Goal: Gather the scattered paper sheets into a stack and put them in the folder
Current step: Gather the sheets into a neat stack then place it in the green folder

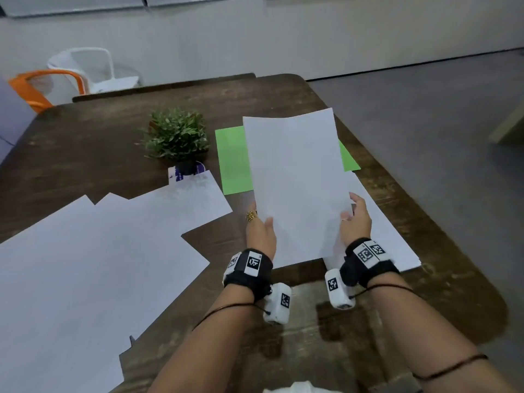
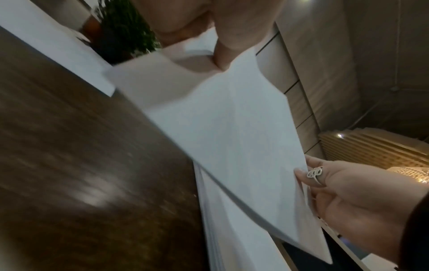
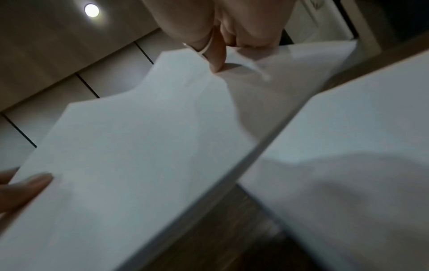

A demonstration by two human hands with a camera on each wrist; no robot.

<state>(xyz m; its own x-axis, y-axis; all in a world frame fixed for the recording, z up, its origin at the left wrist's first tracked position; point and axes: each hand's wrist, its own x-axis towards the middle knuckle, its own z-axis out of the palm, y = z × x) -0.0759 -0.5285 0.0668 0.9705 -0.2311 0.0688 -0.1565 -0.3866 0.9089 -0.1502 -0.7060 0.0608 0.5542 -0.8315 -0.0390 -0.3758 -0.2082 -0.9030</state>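
Both hands hold a thin stack of white sheets point(image 1: 297, 182) upright above the dark wooden table point(image 1: 93, 137). My left hand point(image 1: 262, 231) grips its left edge, thumb on the front. At the right edge my right hand point(image 1: 355, 219) grips it the same way. The left wrist view shows the held sheets point(image 2: 232, 137) with the right hand point(image 2: 343, 192) pinching their far edge. In the right wrist view the stack point(image 3: 139, 146) fills the middle. A green folder point(image 1: 234, 163) lies flat behind the sheets, partly hidden. More white sheets point(image 1: 85, 265) are spread at the left, and another pile point(image 1: 388, 236) lies under my right hand.
A small potted plant point(image 1: 177, 137) stands near the table's middle, left of the folder, on a card point(image 1: 187, 173). An orange chair point(image 1: 37, 89) and a white chair point(image 1: 90, 69) stand beyond the far left edge. Grey floor point(image 1: 425, 123) lies to the right.
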